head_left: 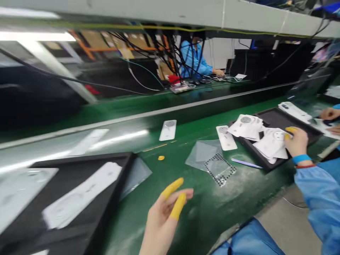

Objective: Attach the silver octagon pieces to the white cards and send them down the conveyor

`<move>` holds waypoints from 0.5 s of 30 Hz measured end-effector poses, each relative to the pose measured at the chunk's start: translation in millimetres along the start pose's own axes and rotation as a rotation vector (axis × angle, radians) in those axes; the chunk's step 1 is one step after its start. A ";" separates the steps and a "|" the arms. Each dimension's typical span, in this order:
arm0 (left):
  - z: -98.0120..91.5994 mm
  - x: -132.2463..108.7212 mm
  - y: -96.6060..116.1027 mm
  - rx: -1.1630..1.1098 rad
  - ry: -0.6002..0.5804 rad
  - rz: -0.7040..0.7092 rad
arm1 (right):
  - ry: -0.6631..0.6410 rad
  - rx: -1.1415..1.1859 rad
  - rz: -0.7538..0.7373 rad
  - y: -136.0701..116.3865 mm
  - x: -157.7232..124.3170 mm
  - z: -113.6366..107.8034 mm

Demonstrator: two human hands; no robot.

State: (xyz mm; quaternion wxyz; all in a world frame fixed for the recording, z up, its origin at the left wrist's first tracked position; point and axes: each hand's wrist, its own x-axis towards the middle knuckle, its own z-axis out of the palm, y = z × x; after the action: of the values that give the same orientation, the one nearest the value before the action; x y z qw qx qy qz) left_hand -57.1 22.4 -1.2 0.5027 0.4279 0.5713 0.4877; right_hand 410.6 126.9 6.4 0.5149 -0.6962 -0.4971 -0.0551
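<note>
My left hand [163,216], with yellow finger cots on thumb and forefinger, hovers over the green bench with its fingers apart and nothing in them. On the right, my right hand [296,141], wearing a blue wristband, is at a pile of white cards [271,143] in a black tray [273,117]. Its capped fingertips pinch together around something small and dark that I cannot make out. Another pile of white cards [245,126] lies beside it. Between the hands are a clear bag [200,152], a sheet of black dots [220,168] and tweezers [246,163].
A second black tray [106,212] at left holds white pieces [82,194]. Single white cards [168,130] and a loose yellow finger cot [161,158] lie on the bench. A co-worker's hands [330,115] are at far right. A raised ledge and hanging cables run behind.
</note>
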 end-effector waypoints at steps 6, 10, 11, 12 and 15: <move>18.0 174.8 49.0 0.607 0.224 0.051 | -0.203 0.161 -0.233 -57.6 -103.8 47.2; 49.6 251.0 57.3 0.764 0.319 0.023 | -0.597 0.210 -0.473 -100.1 -184.1 72.4; 54.1 261.1 56.1 0.796 0.328 0.011 | -0.678 0.174 -0.513 -103.5 -194.5 74.6; 56.3 269.1 54.2 0.827 0.330 -0.002 | -0.742 0.133 -0.541 -104.4 -200.8 75.0; 52.0 286.2 49.1 0.926 0.298 -0.032 | -0.843 0.058 -0.596 -99.7 -203.1 70.9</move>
State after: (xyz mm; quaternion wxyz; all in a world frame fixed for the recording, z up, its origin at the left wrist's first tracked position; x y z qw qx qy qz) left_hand -42.4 317.0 1.4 0.1799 0.5233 0.8005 0.2302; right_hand 203.6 50.0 -80.1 0.2509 -0.4714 -0.8396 0.0998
